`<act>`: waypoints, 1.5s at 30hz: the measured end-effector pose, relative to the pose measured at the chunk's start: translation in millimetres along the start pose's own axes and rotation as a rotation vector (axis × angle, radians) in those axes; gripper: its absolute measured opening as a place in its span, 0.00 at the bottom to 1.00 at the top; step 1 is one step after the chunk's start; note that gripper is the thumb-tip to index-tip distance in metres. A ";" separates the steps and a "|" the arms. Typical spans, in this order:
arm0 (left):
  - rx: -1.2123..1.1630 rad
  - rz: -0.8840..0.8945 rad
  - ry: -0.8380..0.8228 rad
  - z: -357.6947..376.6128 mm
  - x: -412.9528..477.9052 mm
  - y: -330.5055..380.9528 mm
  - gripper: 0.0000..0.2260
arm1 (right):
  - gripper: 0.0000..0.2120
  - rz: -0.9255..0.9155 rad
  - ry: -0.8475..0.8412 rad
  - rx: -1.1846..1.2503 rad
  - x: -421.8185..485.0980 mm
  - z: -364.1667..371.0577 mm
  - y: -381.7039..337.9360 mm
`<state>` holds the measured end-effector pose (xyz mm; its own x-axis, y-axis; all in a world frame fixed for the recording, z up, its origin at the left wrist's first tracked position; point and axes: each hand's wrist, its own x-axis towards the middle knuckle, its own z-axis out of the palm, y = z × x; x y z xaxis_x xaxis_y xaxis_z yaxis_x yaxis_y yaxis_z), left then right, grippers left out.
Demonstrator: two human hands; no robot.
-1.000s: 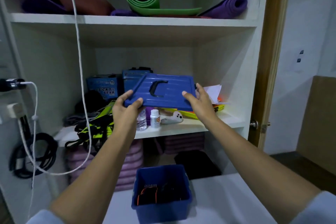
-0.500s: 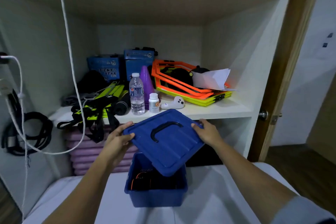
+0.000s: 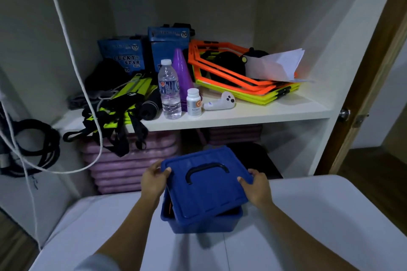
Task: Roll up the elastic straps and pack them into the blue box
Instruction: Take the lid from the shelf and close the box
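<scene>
Your blue lid (image 3: 206, 185) covers nearly all of the blue box (image 3: 204, 221), so you cannot see its contents; only an orange sliver shows at the box's left wall. The bottom edge of the view cuts off both your forearms. The small white bottle (image 3: 193, 103) on the shelf (image 3: 253, 114) has an unreadable label.

Two bare forearms — no watch or rings showing — with a pale grey-blue sleeve (image 3: 99, 263) at the left upper arm.
</scene>
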<state>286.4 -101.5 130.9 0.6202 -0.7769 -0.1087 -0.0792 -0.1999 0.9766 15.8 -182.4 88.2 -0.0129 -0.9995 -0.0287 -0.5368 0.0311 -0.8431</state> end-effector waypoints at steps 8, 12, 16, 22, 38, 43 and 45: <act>0.211 -0.020 -0.122 11.5 22.1 -19.2 0.17 | 0.18 0.032 0.044 -0.123 -6.4 37.5 22.8; 0.284 -0.057 -0.184 11.5 44.6 -34.7 0.24 | 0.19 0.083 -0.004 -0.189 -7.0 50.6 22.6; 0.292 -0.081 -0.201 11.5 60.5 -44.3 0.24 | 0.23 0.092 -0.018 -0.253 -8.0 59.0 24.3; 0.211 -0.095 -0.265 13.7 67.4 -48.3 0.26 | 0.27 0.108 -0.003 -0.289 -7.6 60.1 23.6; 0.368 -0.071 -0.428 15.2 68.5 -53.0 0.26 | 0.15 0.219 -0.040 -0.255 25.6 54.9 21.7; 0.406 -0.046 -0.316 18.2 71.3 -63.6 0.23 | 0.27 0.205 -0.161 -0.176 38.5 60.9 19.0; 0.433 -0.106 -0.301 17.9 74.3 -71.3 0.22 | 0.27 0.235 -0.215 -0.101 43.2 63.5 20.1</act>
<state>324.2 -155.7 49.9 0.3965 -0.8630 -0.3131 -0.3827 -0.4654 0.7981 57.9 -224.6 35.9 0.0258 -0.9408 -0.3379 -0.6214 0.2497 -0.7426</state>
